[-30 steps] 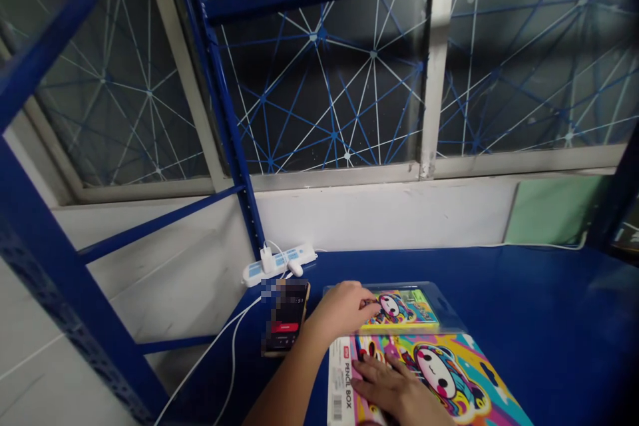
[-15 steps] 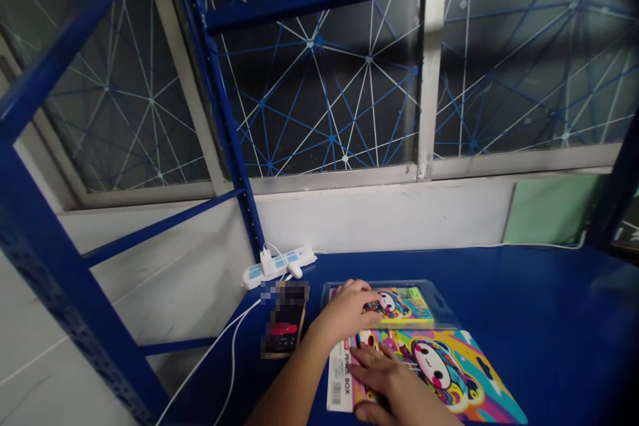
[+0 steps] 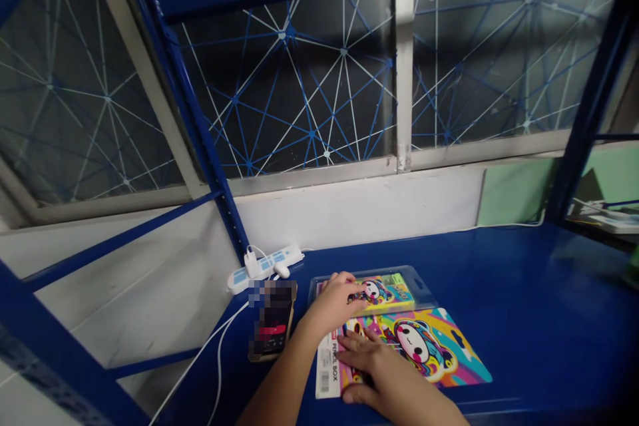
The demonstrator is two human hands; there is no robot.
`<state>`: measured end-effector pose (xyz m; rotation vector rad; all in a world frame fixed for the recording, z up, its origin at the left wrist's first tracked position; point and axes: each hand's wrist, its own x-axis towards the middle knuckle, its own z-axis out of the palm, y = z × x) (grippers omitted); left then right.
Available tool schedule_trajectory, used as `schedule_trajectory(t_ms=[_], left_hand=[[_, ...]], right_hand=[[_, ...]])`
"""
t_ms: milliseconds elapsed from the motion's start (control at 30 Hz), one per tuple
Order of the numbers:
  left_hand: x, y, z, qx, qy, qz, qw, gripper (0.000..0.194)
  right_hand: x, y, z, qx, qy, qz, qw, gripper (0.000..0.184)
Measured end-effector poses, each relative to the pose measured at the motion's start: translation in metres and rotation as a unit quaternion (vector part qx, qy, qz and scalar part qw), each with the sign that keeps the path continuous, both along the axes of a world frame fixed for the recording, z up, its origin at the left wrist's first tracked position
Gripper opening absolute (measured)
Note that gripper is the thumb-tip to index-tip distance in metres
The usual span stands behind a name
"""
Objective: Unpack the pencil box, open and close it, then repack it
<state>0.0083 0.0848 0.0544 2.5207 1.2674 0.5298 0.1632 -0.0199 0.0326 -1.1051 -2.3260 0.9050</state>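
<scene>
A brightly printed pencil box [image 3: 387, 291] with a cartoon character lies in a clear plastic blister tray [image 3: 424, 294] on the blue table. My left hand [image 3: 335, 299] is curled over the left part of this box, fingertips on its top and thumb toward its near side. Just in front lies a matching printed backing card [image 3: 417, 345], marked "PENCIL BOX" beside a barcode on its white left strip. My right hand [image 3: 372, 363] rests palm down on the card's left half, fingers stretched and apart. What lies under both palms is hidden.
Left of the card lies a phone [image 3: 276, 321], its screen partly blurred. Behind it a white power strip [image 3: 267, 266] holds plugs, with white cables running down the left. Blue metal frame posts [image 3: 192, 100] rise at the back. A green panel [image 3: 519, 192] leans against the wall.
The camera view has turned slightly to the right, so everything sits farther left. Both hands keep their places on the pencil box and card.
</scene>
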Motion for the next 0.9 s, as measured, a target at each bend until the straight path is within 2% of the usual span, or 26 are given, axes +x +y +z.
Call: schedule_trajectory(t_ms=[267, 433, 567, 700, 800, 900], left_hand=[[0.004, -0.001, 0.003, 0.009, 0.009, -0.002, 1.000, 0.031], [0.001, 0.000, 0.002, 0.009, 0.017, -0.007, 1.000, 0.031], [-0.001, 0.000, 0.001, 0.006, 0.021, -0.013, 1.000, 0.032], [-0.003, -0.001, 0.003, 0.004, 0.020, -0.019, 1.000, 0.032], [-0.004, -0.001, 0.004, 0.003, 0.018, -0.026, 0.999, 0.027], [-0.004, 0.000, 0.006, 0.003, 0.012, -0.026, 1.000, 0.026]], right_hand=[[-0.004, 0.005, 0.004, -0.009, -0.008, -0.004, 1.000, 0.066], [0.005, 0.005, 0.011, -0.009, -0.021, 0.030, 0.999, 0.065], [0.014, 0.011, 0.021, 0.012, -0.026, 0.080, 0.996, 0.051], [0.018, 0.029, 0.037, 0.037, -0.039, 0.115, 0.992, 0.025], [0.030, 0.058, 0.046, 0.076, -0.040, 0.076, 0.993, 0.019], [0.057, 0.094, 0.045, 0.114, -0.058, -0.021, 0.991, 0.028]])
